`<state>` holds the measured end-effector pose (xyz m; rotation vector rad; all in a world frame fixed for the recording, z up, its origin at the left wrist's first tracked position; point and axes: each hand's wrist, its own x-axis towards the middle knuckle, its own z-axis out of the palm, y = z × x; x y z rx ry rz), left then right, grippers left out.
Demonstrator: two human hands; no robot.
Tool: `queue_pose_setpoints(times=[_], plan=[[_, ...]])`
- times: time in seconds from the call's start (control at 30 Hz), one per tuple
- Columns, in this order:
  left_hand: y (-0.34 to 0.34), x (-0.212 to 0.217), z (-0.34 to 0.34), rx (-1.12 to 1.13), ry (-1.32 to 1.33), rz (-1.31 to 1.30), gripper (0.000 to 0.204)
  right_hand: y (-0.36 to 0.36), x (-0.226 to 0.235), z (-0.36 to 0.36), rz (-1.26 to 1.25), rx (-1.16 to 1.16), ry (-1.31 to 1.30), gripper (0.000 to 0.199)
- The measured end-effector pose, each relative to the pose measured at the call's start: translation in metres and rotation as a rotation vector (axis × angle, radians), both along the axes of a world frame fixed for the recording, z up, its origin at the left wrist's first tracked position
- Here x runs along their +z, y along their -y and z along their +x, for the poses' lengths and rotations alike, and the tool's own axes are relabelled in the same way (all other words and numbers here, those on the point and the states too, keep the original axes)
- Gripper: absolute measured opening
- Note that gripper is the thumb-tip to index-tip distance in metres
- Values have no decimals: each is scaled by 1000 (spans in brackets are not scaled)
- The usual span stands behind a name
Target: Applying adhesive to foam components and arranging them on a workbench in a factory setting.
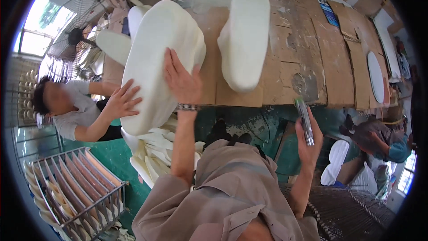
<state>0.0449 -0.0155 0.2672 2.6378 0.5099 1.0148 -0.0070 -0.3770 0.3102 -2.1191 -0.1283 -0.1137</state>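
My left hand [183, 78] lies flat, fingers stretched, on a thick cream-white sole-shaped piece [154, 58] that hangs partly over the table's near edge. A co-worker's hand [125, 99] rests with spread fingers on the same piece's left side. A slim silver tool [305, 122] with a green end is gripped in my right hand [310, 140], held up just off the table's near edge, apart from the pieces. To the right of my left hand, a second sole-shaped piece [246, 35] lies on the table. Whether the tool has a blade out cannot be made out.
Worn cardboard [292, 58] covers the table. A co-worker [73, 111] is close on the left, another person [379, 136] at far right. Cream offcuts [156, 149] lie below the near edge. A metal rack [78, 187] stands lower left, a fan [76, 35] behind.
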Motion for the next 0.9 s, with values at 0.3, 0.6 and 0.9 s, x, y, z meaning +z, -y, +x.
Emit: queue_pose_setpoints(times=[0.3, 0.6, 0.9], plan=[[-23, 12, 13, -125, -145, 58, 67, 0, -244, 182, -419, -35, -26, 71], [-93, 16, 29, -13, -174, -58, 51, -26, -298, 162, -792, 25, 55, 62], [-133, 45, 24, -112, -333, -2, 44, -206, -188, 55, 406, 597, -708, 40]])
